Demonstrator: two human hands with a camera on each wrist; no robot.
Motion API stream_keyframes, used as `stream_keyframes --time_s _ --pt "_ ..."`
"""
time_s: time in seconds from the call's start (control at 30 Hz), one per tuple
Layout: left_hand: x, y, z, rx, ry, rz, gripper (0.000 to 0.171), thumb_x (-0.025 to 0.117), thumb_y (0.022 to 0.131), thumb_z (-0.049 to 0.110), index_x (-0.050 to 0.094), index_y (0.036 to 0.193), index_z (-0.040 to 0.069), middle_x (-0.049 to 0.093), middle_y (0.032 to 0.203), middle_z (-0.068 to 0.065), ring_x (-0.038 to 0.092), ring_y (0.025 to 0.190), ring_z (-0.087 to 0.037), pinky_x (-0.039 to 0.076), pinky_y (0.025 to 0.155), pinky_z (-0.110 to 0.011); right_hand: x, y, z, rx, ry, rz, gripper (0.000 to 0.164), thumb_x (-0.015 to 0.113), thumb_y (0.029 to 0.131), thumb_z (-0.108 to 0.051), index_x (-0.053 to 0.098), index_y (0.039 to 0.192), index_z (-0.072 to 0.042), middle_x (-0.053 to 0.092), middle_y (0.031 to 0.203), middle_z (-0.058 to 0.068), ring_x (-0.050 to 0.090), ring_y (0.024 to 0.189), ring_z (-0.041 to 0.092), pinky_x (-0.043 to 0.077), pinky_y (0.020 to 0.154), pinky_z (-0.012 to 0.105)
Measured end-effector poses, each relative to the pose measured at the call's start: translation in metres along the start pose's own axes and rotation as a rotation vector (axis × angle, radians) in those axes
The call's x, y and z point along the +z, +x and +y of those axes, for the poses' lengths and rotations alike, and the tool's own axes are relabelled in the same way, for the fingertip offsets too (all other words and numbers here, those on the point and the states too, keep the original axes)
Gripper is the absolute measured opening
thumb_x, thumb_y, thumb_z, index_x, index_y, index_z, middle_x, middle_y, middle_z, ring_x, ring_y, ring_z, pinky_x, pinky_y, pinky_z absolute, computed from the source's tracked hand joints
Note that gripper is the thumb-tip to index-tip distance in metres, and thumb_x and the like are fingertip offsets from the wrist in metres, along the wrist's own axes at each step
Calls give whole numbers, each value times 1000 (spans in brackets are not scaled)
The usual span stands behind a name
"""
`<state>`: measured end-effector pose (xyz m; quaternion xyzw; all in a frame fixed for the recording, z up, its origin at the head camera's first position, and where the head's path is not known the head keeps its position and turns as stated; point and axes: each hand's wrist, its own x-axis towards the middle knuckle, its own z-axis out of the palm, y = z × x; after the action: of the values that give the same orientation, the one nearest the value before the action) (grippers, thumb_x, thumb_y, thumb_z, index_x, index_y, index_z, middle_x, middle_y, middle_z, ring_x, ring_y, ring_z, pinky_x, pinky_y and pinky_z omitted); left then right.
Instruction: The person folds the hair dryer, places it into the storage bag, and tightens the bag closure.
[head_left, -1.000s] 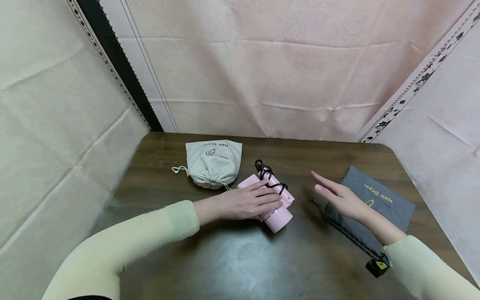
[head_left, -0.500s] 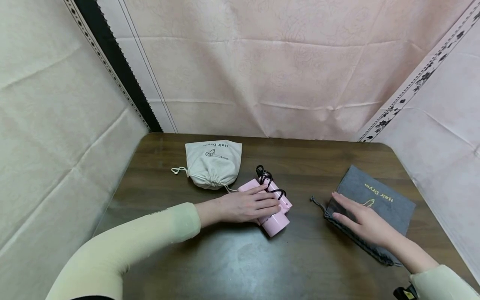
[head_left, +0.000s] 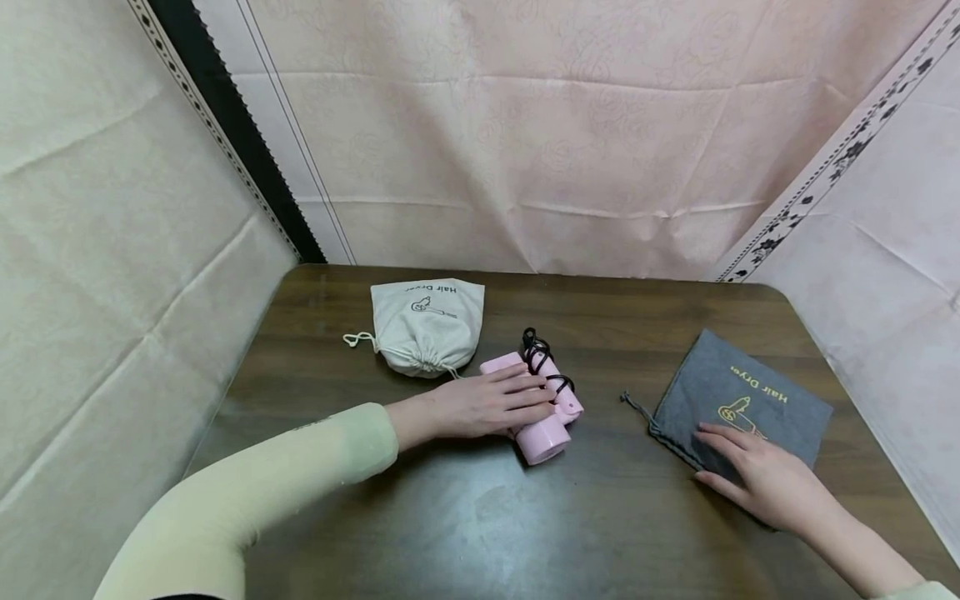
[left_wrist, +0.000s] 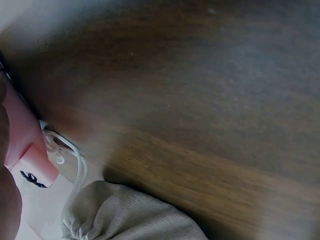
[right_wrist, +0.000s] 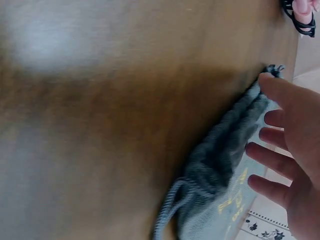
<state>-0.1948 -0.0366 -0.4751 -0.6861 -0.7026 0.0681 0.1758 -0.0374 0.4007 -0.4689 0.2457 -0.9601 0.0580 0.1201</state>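
Note:
A pink hair dryer (head_left: 543, 440) with a black cord bundled at its handle is at the middle of the table. My left hand (head_left: 483, 406) holds it from above, fingers laid across its body; the thumb is hidden. In the left wrist view, part of the hair dryer (left_wrist: 22, 125) shows at the left edge. My right hand (head_left: 772, 479) is over the near edge of a dark grey drawstring pouch (head_left: 780, 408) with gold "Hair Dryer" lettering, its fingers spread. In the right wrist view, this hand (right_wrist: 295, 145) shows beside the gathered mouth of the pouch (right_wrist: 215, 165).
A cream drawstring pouch (head_left: 429, 329), also printed "Hair Dryer", lies behind my left hand, its cord close to the hair dryer. The brown wooden table (head_left: 420, 533) has a pale cloth (head_left: 570, 167) hanging behind it and light cloths at both sides.
My right hand has moved right and toward me, from beside the grey pouch to over its near edge. The hair dryer has turned and shifted slightly left under my left hand.

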Motion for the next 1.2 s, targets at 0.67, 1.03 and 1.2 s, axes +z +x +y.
stream_keyframes --time_s 0.67,1.03,1.2 --pt "-15 -19 -4 -98 28 -1 53 56 107 19 50 159 20 47 165 -12 43 153 -32 35 126 -49 16 9 13 -150 27 145 27 69 105 -33 82 103 -9 80 108 4 77 94 28 60 77 50" --pt "-53 -9 50 -574 -254 52 58 67 105 33 53 153 4 58 151 -20 60 136 -36 49 115 -44 -7 47 21 -94 37 182 25 87 80 -4 81 103 -10 81 95 8 77 76 27 60 61 48" --pt "-67 12 77 -753 -334 -30 71 64 105 47 46 160 4 51 159 -22 53 145 -39 48 116 -45 -18 63 25 -33 33 169 26 87 79 -2 80 102 -11 80 89 5 69 60 18 55 54 46"
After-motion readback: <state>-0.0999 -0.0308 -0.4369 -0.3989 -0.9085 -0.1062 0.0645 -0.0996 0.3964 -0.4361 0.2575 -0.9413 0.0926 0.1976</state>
